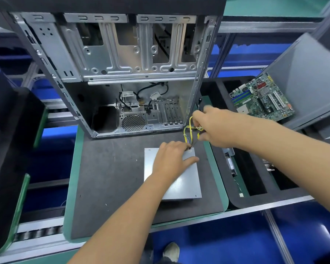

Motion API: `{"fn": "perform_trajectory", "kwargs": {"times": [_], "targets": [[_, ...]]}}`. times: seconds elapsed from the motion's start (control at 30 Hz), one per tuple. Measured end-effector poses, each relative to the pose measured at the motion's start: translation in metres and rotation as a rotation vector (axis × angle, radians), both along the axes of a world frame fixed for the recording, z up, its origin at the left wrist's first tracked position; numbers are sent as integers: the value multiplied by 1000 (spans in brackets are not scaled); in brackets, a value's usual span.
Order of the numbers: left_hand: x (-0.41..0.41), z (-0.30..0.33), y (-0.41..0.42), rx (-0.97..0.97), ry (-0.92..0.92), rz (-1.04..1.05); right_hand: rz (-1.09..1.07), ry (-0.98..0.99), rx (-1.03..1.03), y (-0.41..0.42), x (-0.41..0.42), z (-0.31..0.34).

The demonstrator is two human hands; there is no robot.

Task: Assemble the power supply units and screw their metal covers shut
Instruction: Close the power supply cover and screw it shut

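A grey metal power supply unit [187,182] lies flat on the dark mat of a green-edged pallet [111,180]. My left hand [171,158] rests on its far end, thumb spread to the right and fingertips curled by the spot where the cables leave the box. Its bundle of yellow and black cables [189,133] rises from that corner. My right hand [211,126] grips the bundle above the unit, just right of the open computer case [111,73]. The case stands open towards me at the back of the pallet, its lower bay bare but for a few black leads.
A green motherboard [261,98] lies in a dark foam tray [255,202] to the right. That tray also holds a small metal part [230,164]. A grey panel [309,73] leans at the far right. Another dark pallet [6,168] sits at the left on the roller conveyor.
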State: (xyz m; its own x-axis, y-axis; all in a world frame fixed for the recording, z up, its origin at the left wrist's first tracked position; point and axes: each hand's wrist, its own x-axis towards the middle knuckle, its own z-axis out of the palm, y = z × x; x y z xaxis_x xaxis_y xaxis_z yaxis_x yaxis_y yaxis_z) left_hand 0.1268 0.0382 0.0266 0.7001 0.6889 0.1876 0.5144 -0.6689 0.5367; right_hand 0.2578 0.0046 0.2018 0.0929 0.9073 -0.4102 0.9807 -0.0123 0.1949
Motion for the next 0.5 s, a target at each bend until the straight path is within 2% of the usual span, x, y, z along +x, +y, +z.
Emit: {"fn": "perform_trajectory", "kwargs": {"times": [0.17, 0.23, 0.33, 0.43, 0.5], "targets": [[-1, 1, -1, -11, -12, 11, 41, -91, 49, 1, -4, -1], [-1, 1, -1, -11, -8, 5, 59, -56, -19, 3, -1, -2], [-1, 2, 0, -11, 2, 2, 50, 51, -15, 2, 4, -1], [0, 1, -1, -15, -5, 10, -10, -48, 50, 2, 1, -3], [-1, 2, -1, -20, 0, 12, -38, -57, 22, 1, 2, -4]]}}
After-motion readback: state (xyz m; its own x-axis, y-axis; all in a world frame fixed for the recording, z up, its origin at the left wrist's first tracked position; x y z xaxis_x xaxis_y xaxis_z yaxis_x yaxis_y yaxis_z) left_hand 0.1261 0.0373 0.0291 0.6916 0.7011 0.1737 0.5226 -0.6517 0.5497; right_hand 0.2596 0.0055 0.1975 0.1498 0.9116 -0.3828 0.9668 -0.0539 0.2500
